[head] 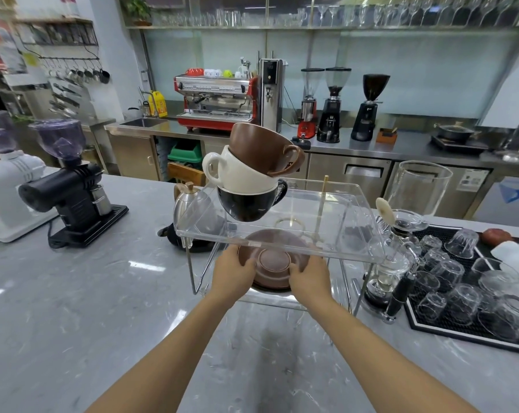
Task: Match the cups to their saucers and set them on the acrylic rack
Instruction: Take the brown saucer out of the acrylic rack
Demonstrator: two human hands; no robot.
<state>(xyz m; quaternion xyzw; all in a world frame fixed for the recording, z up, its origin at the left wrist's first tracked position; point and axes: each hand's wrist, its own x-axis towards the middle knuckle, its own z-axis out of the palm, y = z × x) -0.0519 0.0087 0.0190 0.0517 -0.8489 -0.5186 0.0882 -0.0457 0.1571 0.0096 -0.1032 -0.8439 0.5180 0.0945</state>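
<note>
My left hand (232, 271) and right hand (308, 275) grip brown saucer stack (274, 263) on lower shelf of acrylic rack (356, 201). Three nested cups (249, 174) lean on top shelf. Risk: knuckle bumps shelf, tower falls; lower saucers slip.

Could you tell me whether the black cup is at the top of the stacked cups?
No, the black cup is at the bottom, with the white cup on it and the brown cup on top.
</note>
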